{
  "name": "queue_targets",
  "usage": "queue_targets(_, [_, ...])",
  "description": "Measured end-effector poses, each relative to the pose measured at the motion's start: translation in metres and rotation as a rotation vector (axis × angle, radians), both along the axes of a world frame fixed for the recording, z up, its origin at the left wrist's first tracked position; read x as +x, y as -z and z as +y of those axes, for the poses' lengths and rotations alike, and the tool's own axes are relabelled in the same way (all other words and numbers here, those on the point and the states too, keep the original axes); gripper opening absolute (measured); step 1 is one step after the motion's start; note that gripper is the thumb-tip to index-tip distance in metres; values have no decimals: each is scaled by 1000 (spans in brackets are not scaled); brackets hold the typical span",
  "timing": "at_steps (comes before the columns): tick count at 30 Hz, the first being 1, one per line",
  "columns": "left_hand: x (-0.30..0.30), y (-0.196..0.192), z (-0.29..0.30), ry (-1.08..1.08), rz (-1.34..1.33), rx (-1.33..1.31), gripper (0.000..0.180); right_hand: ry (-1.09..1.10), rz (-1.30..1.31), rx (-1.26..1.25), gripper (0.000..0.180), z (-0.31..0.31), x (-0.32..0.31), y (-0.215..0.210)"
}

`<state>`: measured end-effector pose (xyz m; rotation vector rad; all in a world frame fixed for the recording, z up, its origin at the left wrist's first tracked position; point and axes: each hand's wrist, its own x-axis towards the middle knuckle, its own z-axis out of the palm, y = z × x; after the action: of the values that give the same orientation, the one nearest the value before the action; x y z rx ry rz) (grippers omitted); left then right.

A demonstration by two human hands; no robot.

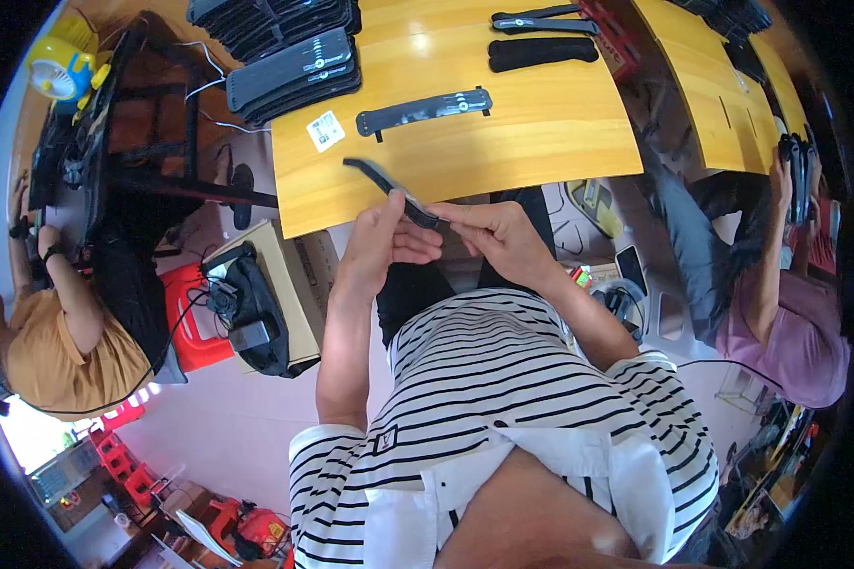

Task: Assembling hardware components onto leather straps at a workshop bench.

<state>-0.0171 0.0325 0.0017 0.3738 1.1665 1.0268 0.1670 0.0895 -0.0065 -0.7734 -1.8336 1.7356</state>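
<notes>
Both my hands hold a narrow black strap [378,176] just in front of the near edge of the wooden table [541,123]. My left hand [381,239] pinches the strap near its middle, thumb on top. My right hand [495,232] grips the strap's right end between fingertips. The strap's free end sticks out up and to the left over the table edge. Another black strap with a grey label [425,110] lies flat on the table just beyond my hands, next to a small white tag [324,131].
Stacks of black straps [289,71] sit at the table's far left, more straps [543,38] at the far middle. A person in an orange shirt [62,337] sits at left, another in a purple shirt [778,313] at right. A box with a black bag [256,303] stands below the table.
</notes>
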Motion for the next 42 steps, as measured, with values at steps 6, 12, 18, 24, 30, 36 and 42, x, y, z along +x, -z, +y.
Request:
queue_targets(6, [4, 2, -6, 113, 215, 32, 30, 5, -70, 60, 36, 3, 3, -3])
queue_targets(12, [8, 4, -8, 127, 82, 89, 23, -131, 131, -398, 30, 11, 10, 6])
queue_targets(18, [16, 8, -11, 81, 56, 122, 18, -163, 165, -562, 31, 12, 14, 5])
queue_targets(24, [33, 7, -13, 14, 141, 106, 19, 1, 167, -147, 29, 0, 13, 4])
queue_targets(30, [41, -2, -13, 193, 107, 92, 18, -65, 16, 318, 20, 10, 21, -9])
queue_targets(36, [41, -3, -16, 303, 80, 77, 18, -210, -3, 192, 26, 13, 28, -14])
queue_targets(42, [43, 0, -17, 332, 81, 99, 19, -323, -30, 360, 22, 21, 31, -13])
